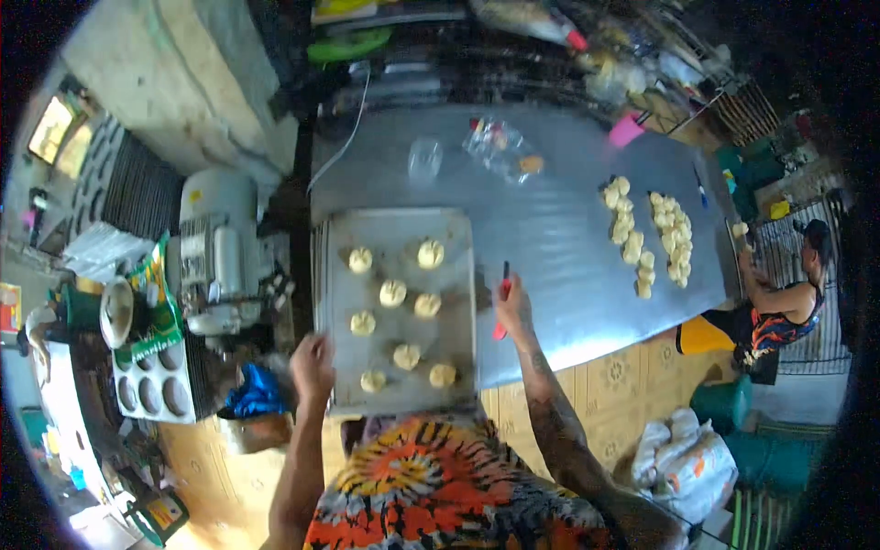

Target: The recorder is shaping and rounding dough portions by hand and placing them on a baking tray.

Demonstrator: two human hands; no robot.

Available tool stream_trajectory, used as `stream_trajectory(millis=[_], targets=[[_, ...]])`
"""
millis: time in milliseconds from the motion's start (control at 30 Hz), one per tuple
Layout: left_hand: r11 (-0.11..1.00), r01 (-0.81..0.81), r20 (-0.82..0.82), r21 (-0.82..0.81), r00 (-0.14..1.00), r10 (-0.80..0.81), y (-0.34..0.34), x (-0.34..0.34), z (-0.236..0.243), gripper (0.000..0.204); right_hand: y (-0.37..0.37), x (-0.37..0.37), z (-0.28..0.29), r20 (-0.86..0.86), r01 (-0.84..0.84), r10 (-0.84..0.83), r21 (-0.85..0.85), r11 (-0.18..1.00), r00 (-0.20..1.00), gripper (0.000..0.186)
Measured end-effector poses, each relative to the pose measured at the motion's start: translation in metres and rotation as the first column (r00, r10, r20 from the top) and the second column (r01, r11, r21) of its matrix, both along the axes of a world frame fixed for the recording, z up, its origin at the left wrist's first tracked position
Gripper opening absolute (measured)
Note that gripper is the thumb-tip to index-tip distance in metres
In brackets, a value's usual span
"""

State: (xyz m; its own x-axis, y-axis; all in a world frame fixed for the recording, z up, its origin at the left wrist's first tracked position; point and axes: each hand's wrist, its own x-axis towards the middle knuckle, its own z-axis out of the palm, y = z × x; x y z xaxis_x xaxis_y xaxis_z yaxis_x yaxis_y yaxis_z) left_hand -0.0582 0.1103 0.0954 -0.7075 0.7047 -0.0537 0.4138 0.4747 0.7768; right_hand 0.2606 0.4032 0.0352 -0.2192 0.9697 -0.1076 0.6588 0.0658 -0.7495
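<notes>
A metal tray (403, 229) at the near left of the steel table holds several pale dough rounds (392, 293) with cuts or creases on top. My left hand (313, 365) is beside the tray's lower left edge, fingers curled; whatever they might hold is too small to make out. Just off the tray's right side, my right hand (512, 298) grips a slim red tool (499, 330) with a dark end, held over the table. Farther right on the steel, two irregular rows of dough pieces (676, 234) lie bunched together.
The steel table (550, 330) also bears plastic bags (502, 151) and a pink container (627, 128). At left stand a grey machine (218, 252) and muffin pans (147, 390). A co-worker (788, 302) is at the table's right end by metal racks. White sacks (678, 458) sit lower right.
</notes>
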Motion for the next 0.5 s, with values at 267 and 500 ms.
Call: stream_trajectory(millis=[267,500], targets=[[0.853,-0.513,0.642,0.093,0.686,0.342,-0.120,0.097,-0.031,0.027,0.070,0.000,0.015,0.264,-0.349,0.291,0.205,0.914,0.919,0.052],[0.873,-0.487,0.958,-0.027,-0.263,-0.117,-0.202,0.094,-0.185,0.039,-0.087,0.099,-0.031,-0.004,-0.567,0.607,-0.359,0.741,0.795,0.030]])
